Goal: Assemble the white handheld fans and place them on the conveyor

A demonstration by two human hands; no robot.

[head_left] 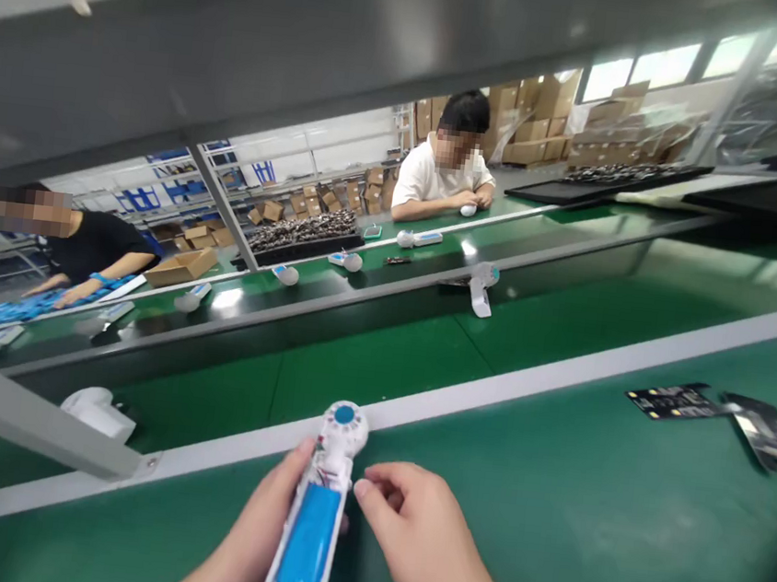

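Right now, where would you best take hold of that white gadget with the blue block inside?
Probably grip the white gadget by the side walls of its straight lower part, coming from the right, since the left hand holds its left side. Its open face is turned up, baring the blue block and thin wires, best not pressed.

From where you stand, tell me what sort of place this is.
Probably an electronics assembly workshop: the left hand holds an open white device, similar units lie along long green surfaces, and cardboard boxes are stacked behind.
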